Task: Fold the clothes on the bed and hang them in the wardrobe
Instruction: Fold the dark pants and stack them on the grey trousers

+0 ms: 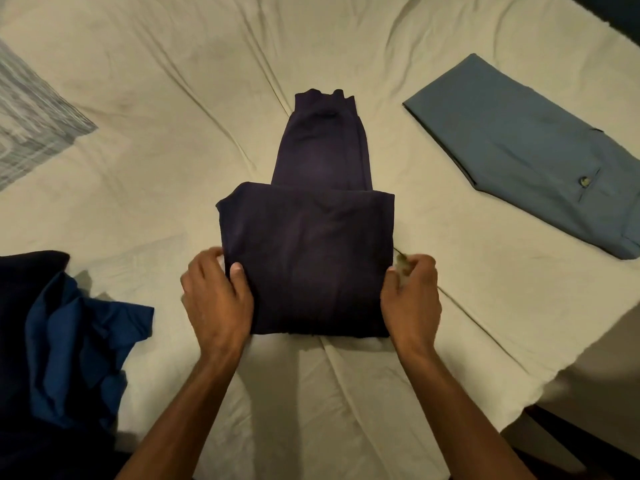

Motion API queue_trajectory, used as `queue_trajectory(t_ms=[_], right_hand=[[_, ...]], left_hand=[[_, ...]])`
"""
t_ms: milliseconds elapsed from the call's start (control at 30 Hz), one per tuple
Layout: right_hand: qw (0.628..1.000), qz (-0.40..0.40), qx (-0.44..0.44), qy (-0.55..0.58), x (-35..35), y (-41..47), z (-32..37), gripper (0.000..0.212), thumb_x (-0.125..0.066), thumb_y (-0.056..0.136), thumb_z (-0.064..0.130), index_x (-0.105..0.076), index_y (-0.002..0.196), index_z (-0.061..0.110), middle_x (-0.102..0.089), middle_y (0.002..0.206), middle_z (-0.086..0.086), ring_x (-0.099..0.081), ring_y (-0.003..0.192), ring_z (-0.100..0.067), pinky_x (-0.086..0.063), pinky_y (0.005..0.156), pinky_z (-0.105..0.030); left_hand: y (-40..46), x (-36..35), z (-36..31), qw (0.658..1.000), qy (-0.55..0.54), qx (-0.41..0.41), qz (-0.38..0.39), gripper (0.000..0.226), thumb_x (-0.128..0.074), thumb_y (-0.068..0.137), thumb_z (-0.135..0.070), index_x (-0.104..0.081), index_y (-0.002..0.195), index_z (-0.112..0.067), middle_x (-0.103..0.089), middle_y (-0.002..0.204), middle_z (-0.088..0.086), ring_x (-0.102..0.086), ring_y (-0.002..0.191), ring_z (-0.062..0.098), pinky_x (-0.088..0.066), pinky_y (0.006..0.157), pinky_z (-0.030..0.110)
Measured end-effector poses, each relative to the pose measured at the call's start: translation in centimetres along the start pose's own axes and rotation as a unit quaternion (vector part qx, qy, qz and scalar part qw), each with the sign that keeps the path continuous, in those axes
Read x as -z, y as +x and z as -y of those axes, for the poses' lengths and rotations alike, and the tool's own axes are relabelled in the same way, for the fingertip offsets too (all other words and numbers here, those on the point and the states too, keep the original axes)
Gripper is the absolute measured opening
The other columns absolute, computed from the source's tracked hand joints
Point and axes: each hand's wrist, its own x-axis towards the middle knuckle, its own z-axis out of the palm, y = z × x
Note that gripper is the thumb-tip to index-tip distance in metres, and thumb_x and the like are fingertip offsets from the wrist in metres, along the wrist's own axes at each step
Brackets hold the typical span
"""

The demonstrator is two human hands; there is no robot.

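Dark navy trousers [308,258] lie partly folded in the middle of the cream bed sheet [156,133], with the wide folded part toward me and a narrower leg end stretching away. My left hand [216,299] grips the folded part's left edge, thumb on top and fingers tucked under. On the right edge, my right hand [412,299] holds the cloth with its thumb against the fabric and the fingers curled beside it.
Folded grey-blue trousers [533,154] with a button pocket lie at the right. A crumpled blue garment [76,341] on a dark heap sits at the left. A grey striped cloth [27,116] lies at the far left. The bed's corner and the floor [588,375] show at the lower right.
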Motion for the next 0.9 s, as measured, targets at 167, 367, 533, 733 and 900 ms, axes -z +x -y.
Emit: queue_trajectory(t_ms=[167,367,533,733,900], right_hand=[[0.897,0.039,0.392,-0.203,-4.2,0.6,3.6,0.055,-0.032,0.098,0.033,-0.037,0.150,0.014,-0.030,0.160,-0.009,-0.022,0.149,-0.031,-0.022,0.118,-0.052],[0.847,0.106,0.405,-0.329,-7.1,8.8,0.6,0.067,-0.023,0.098,0.055,-0.030,0.155,0.021,-0.022,0.164,0.001,-0.014,0.152,-0.025,-0.009,0.121,-0.056],[0.874,0.111,0.364,-0.304,-6.2,9.8,0.9,0.072,-0.016,0.098,0.060,-0.014,0.159,0.021,-0.009,0.166,-0.001,-0.002,0.153,-0.025,-0.002,0.119,-0.060],[0.771,0.110,0.576,-0.248,-1.8,2.9,-0.2,0.071,-0.038,0.096,0.059,-0.044,0.147,0.009,-0.041,0.154,-0.012,-0.032,0.146,-0.032,-0.028,0.115,-0.055],[0.742,0.196,0.544,-0.339,-1.3,-1.0,-4.5,0.096,-0.066,0.077,0.058,-0.029,0.154,0.013,-0.033,0.158,-0.010,-0.039,0.141,-0.034,-0.036,0.110,-0.053]], left_hand=[[0.5,-3.1,-4.5,0.950,0.078,-0.288,0.092,0.054,-0.029,0.103,-0.035,-0.039,0.151,-0.014,-0.030,0.162,0.009,-0.020,0.152,0.028,-0.021,0.119,0.054],[5.4,-6.9,-0.3,0.930,0.205,-0.201,0.228,0.074,-0.006,0.094,-0.070,-0.005,0.159,-0.035,0.005,0.168,-0.006,0.011,0.154,0.019,0.010,0.119,0.058],[7.3,-6.0,-0.5,0.938,0.209,-0.125,0.247,0.077,-0.009,0.094,-0.072,0.005,0.159,-0.034,0.014,0.167,-0.001,0.018,0.152,0.023,0.011,0.118,0.062],[1.8,-1.2,-0.2,0.886,0.125,-0.418,0.158,0.078,-0.042,0.096,-0.061,-0.032,0.155,-0.013,-0.026,0.163,0.012,-0.020,0.152,0.027,-0.015,0.122,0.052],[-1.9,-0.6,3.2,0.827,0.260,-0.436,0.243,0.098,-0.069,0.073,-0.050,-0.027,0.155,-0.016,-0.028,0.162,0.012,-0.026,0.149,0.030,-0.025,0.117,0.052]])
